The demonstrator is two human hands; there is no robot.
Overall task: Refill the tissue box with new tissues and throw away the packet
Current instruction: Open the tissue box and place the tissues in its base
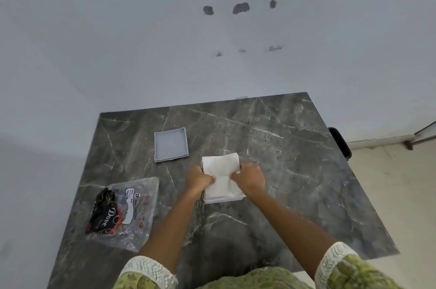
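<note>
Right now I am looking down at both forearms reaching forward over the dark marbled table (271, 135), each one coming out of a green patterned sleeve (342, 265) with a white lace cuff. My left hand (199, 179) is curling in from the left side and my right hand (247, 176) from the right, and both are pinching the one stack of white tissues (220, 176), fingers pressed together into the soft pile near its middle. That stack is sitting in the single tissue box (223, 199), of which I am seeing only thin pale rim edges at the sides and near end; it is standing around the middle of the table, slightly toward my edge. One grey lid (171, 144), square and shallow, is lying open side up just beyond and to the left of the box, apart from it. One clear plastic packet (122, 213) is lying flat near the table's left edge, well apart from my hands; it is carrying a black and red panel reading "Dove" and a white label whose small print I am finding too blurred to read. At the table's right edge a black object (339, 142) is poking out, and I cannot tell what it is.
</note>
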